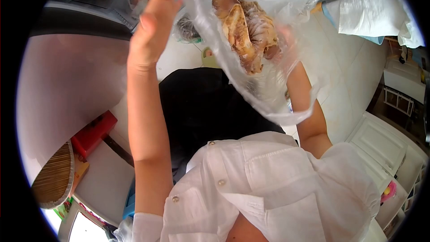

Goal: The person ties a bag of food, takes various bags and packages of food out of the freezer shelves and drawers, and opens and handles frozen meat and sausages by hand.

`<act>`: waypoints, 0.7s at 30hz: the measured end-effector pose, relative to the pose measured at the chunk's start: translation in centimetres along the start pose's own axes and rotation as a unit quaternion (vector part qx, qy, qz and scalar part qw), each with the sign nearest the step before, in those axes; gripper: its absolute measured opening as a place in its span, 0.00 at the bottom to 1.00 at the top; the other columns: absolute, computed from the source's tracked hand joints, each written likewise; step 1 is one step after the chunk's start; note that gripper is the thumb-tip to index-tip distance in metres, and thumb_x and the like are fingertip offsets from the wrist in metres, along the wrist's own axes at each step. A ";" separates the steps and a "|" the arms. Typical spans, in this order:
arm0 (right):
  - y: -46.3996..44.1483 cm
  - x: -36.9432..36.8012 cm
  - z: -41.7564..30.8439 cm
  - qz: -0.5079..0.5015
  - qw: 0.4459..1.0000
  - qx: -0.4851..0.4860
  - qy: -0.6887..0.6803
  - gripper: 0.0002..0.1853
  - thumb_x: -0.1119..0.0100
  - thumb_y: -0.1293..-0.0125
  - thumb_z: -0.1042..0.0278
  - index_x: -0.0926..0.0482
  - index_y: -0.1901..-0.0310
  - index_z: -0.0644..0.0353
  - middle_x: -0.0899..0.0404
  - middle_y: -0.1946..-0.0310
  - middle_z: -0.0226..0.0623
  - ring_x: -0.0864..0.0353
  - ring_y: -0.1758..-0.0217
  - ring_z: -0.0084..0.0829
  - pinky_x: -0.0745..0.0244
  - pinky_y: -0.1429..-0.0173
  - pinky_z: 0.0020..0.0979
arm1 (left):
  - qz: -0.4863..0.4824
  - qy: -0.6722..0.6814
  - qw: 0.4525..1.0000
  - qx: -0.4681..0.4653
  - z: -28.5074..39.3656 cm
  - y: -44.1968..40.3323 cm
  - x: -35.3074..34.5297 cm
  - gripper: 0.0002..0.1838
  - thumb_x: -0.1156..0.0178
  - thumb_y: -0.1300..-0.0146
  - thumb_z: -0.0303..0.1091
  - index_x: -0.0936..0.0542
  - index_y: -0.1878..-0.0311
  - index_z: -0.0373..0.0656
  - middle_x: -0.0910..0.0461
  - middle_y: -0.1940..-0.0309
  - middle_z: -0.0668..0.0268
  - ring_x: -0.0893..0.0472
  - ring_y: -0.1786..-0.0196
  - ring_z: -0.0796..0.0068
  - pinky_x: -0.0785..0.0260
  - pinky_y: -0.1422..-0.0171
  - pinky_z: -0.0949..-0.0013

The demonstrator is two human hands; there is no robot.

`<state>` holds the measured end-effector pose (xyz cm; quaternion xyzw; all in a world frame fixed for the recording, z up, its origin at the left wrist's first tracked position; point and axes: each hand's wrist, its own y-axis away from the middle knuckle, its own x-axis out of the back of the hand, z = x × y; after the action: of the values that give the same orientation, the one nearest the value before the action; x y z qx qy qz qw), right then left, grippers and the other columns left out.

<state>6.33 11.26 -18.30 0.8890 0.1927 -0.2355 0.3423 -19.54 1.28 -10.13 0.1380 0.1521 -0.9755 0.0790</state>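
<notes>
A clear plastic bag (264, 103) hangs at the upper middle. Inside it, or seen through it, is a pale brown, frosty chunk of meat with bone (251, 31). My right hand (286, 45) is behind the plastic on the right, blurred by it, and grips the bag beside the meat. My left hand (154, 24) is raised at the bag's left edge, thumb apart and fingers reaching upward past the top of the frame. Whether its fingertips touch the plastic is hard to see.
A grey appliance door (76, 89) stands at the left, with an open compartment behind my left hand. A red box (94, 134) and a woven fan-like item (56, 177) lie lower left. White cabinets (376, 143) line the right; a white cloth-like sheet (371, 13) hangs upper right.
</notes>
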 end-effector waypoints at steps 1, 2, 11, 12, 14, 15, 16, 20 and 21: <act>-0.8 1.1 0.5 -0.030 0.999 -0.011 -0.013 0.26 0.47 0.36 0.50 0.28 0.42 0.58 0.22 0.50 0.37 0.22 0.50 0.34 0.22 0.49 0.38 | -0.025 0.009 1.000 -0.003 0.2 -0.1 -0.6 0.63 0.41 0.57 0.78 0.46 0.27 0.41 0.31 0.36 0.57 0.35 0.31 0.64 0.54 0.25 0.61; -1.2 1.6 0.8 -0.060 0.998 -0.023 -0.027 0.26 0.47 0.36 0.48 0.28 0.43 0.58 0.22 0.50 0.37 0.22 0.49 0.35 0.22 0.48 0.39 | -0.082 0.017 0.996 -0.022 -0.7 0.0 -0.5 0.61 0.34 0.58 0.70 0.45 0.27 0.41 0.31 0.36 0.58 0.35 0.31 0.62 0.54 0.25 0.60; 1.7 4.4 2.7 -0.068 0.990 -0.023 -0.125 0.27 0.51 0.35 0.46 0.29 0.42 0.58 0.24 0.47 0.36 0.24 0.44 0.35 0.27 0.41 0.41 | -0.332 -0.440 0.834 0.026 1.1 2.5 -10.7 0.73 0.21 0.74 0.52 0.56 0.25 0.40 0.36 0.35 0.49 0.44 0.28 0.53 0.67 0.24 0.43; 1.8 4.5 2.7 -0.056 0.990 -0.023 -0.124 0.27 0.52 0.34 0.46 0.29 0.42 0.58 0.24 0.47 0.37 0.24 0.44 0.35 0.27 0.42 0.41 | -0.309 -0.462 0.831 0.035 0.9 3.0 -12.2 0.72 0.22 0.73 0.49 0.56 0.25 0.40 0.36 0.36 0.48 0.42 0.29 0.52 0.67 0.24 0.42; 2.8 4.3 2.2 -0.058 0.987 -0.034 -0.145 0.26 0.53 0.33 0.46 0.29 0.42 0.58 0.24 0.46 0.35 0.24 0.44 0.35 0.27 0.42 0.41 | -0.263 -0.502 0.823 0.050 -0.1 3.8 -15.1 0.69 0.23 0.70 0.44 0.58 0.25 0.40 0.34 0.37 0.46 0.39 0.31 0.50 0.66 0.24 0.41; 3.5 4.4 2.0 -0.057 0.985 -0.040 -0.155 0.26 0.54 0.33 0.46 0.29 0.42 0.57 0.24 0.46 0.35 0.24 0.44 0.35 0.27 0.43 0.40 | -0.192 -0.509 0.837 0.059 -1.3 3.7 -16.2 0.63 0.25 0.68 0.42 0.52 0.28 0.39 0.31 0.41 0.46 0.34 0.35 0.50 0.60 0.25 0.44; 4.2 4.6 1.8 -0.055 0.984 -0.045 -0.165 0.26 0.55 0.32 0.47 0.29 0.42 0.57 0.24 0.46 0.34 0.24 0.45 0.35 0.27 0.43 0.40 | -0.120 -0.512 0.848 0.067 -2.5 3.7 -17.2 0.57 0.26 0.65 0.39 0.45 0.30 0.37 0.27 0.45 0.46 0.30 0.39 0.51 0.54 0.26 0.46; 4.6 6.6 1.4 -0.051 0.990 -0.049 -0.125 0.29 0.53 0.33 0.42 0.32 0.38 0.53 0.27 0.42 0.33 0.28 0.39 0.37 0.30 0.40 0.44 | 0.003 -0.459 0.874 0.163 -1.6 0.7 -18.6 0.17 0.34 0.54 0.32 0.15 0.57 0.40 0.17 0.70 0.56 0.18 0.62 0.62 0.27 0.47 0.61; 4.7 6.7 1.2 -0.053 0.993 -0.043 -0.096 0.31 0.52 0.34 0.40 0.33 0.37 0.51 0.28 0.40 0.33 0.30 0.37 0.37 0.32 0.38 0.46 | 0.037 -0.435 0.892 0.115 -1.6 0.3 -18.3 0.15 0.35 0.52 0.32 0.15 0.58 0.41 0.17 0.70 0.57 0.18 0.64 0.65 0.27 0.51 0.63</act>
<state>13.80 8.36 -20.36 0.8351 0.2155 -0.3294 0.3843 -1.77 3.59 -6.28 -0.2866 -0.0160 -0.9450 0.1571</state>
